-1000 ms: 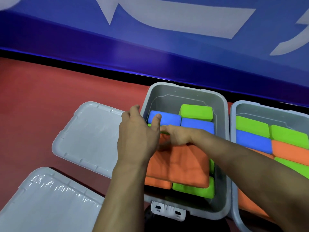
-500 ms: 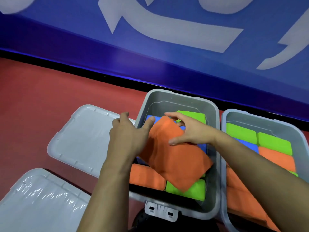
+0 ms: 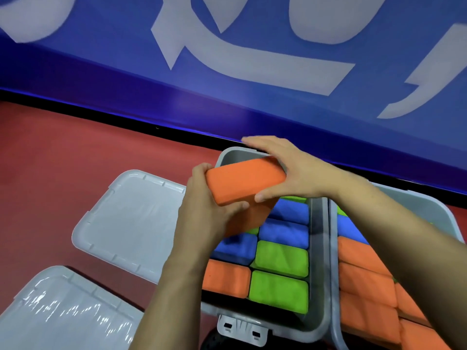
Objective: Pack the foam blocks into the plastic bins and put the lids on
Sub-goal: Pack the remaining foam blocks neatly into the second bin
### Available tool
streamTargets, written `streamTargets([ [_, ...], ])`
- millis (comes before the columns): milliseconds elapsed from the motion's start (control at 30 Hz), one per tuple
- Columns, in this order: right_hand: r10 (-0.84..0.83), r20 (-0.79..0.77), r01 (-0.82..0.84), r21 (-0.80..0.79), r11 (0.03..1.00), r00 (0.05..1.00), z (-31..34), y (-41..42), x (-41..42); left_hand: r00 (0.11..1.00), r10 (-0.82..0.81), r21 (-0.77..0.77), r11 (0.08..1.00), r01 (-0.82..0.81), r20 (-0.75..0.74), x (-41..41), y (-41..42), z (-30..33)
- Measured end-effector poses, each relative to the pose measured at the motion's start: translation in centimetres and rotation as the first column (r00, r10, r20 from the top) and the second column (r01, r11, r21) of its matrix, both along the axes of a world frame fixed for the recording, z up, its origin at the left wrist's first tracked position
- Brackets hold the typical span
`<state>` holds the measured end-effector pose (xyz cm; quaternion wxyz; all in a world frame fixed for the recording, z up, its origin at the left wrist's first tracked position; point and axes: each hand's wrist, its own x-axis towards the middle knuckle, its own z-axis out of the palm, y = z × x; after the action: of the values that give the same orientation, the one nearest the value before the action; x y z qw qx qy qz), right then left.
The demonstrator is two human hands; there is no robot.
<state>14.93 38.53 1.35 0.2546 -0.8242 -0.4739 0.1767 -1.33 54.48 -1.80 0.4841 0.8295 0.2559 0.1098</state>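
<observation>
Both hands hold one orange foam block (image 3: 242,183) tilted above the far left part of the grey plastic bin (image 3: 317,261). My left hand (image 3: 202,210) grips its near left end, and my right hand (image 3: 285,170) curls over its right end from above. Under it, the bin holds blue (image 3: 285,233), green (image 3: 283,258) and orange (image 3: 225,279) blocks lying flat. A second bin (image 3: 429,210) at the right is filled with orange blocks (image 3: 366,281); my right forearm covers part of it. Two grey lids lie to the left, one beside the bin (image 3: 126,218) and one nearer me (image 3: 63,311).
The bins and lids sit on a red floor (image 3: 75,147). A blue wall with large white lettering (image 3: 252,72) runs behind the bins. A latch (image 3: 241,329) hangs from the near end of the middle bin.
The orange block lay flat on the packed blocks, then both hands lifted and turned it up above the bin's far left part. The view has shifted closer and leftward.
</observation>
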Motion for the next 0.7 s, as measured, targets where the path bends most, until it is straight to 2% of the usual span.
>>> streamTargets([
  [100, 0.135, 0.181, -0.106, -0.162, 0.981, 0.974, 1.2, 1.7, 0.3, 0.999, 0.001, 0.046, 0.999, -0.003, 0.051, -0.1, 0.0, 0.2],
  [267, 0.095, 0.313, -0.041, -0.175, 0.984, 0.945, 1.1, 2.1, 1.2, 0.992, 0.019, 0.058, 0.998, -0.026, 0.125, 0.0, 0.2, 0.1],
  [367, 0.003, 0.410, 0.071, -0.164, 0.984, 0.912, 0.0, 2.0, 2.7, 0.992, 0.061, 0.046, 0.997, -0.066, 0.106, 0.2, 0.2, -0.2],
  [500, -0.142, 0.438, 0.228, -0.149, 0.962, 0.888, -2.0, 2.2, 4.8, 0.996, 0.077, 0.095, 0.992, -0.082, 0.054, 0.2, 0.2, -0.7],
  [700, -0.216, 0.419, 0.306, -0.161, 0.938, 0.882, -4.7, 4.0, 7.1, 0.996, 0.085, 0.123, 0.989, -0.084, -0.005, 0.3, 0.1, -1.0],
])
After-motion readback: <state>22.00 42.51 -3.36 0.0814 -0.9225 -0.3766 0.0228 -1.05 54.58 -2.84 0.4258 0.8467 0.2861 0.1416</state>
